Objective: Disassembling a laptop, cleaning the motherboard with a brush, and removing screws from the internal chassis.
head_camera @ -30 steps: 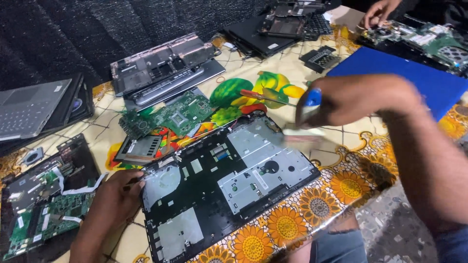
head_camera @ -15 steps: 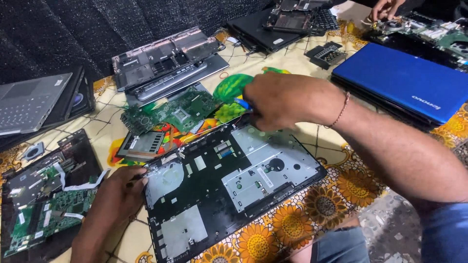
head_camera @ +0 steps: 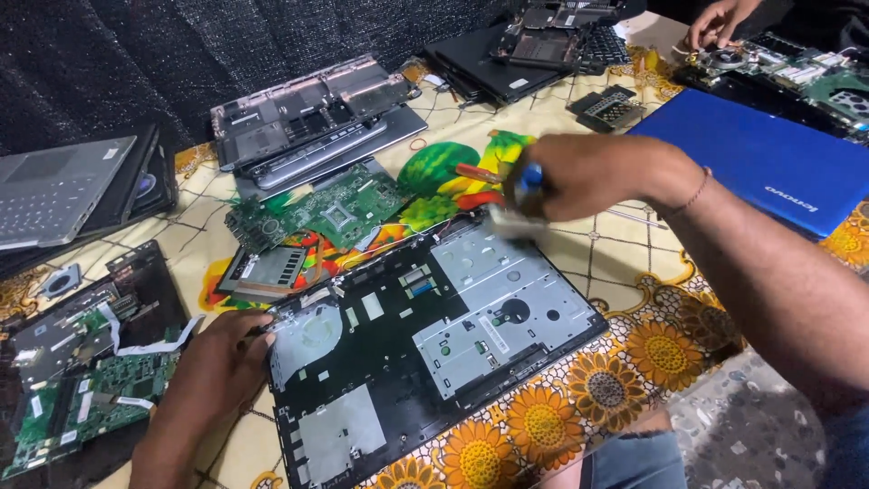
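An opened black laptop chassis [head_camera: 434, 335] with silver metal plates lies on the flowered tablecloth [head_camera: 652, 353] in front of me. My left hand [head_camera: 213, 362] rests on its left edge and steadies it. My right hand [head_camera: 588, 177] hovers over the chassis's far right corner, closed around a blue-handled tool [head_camera: 528, 179]. The tool's pale end is motion-blurred and looks like brush bristles. It nearly touches the chassis rim.
A green motherboard [head_camera: 326, 213] and a small drive caddy [head_camera: 262, 270] lie just beyond the chassis. A stripped grey laptop base [head_camera: 308, 118], a grey laptop [head_camera: 54, 190], a gutted black laptop [head_camera: 81, 371] and a blue laptop [head_camera: 751, 158] surround it. Another person's hand [head_camera: 720, 20] works at the far right.
My right hand swept left with the tool along the far edge of the chassis, then came back slightly to the right. My left hand stayed on the left edge.
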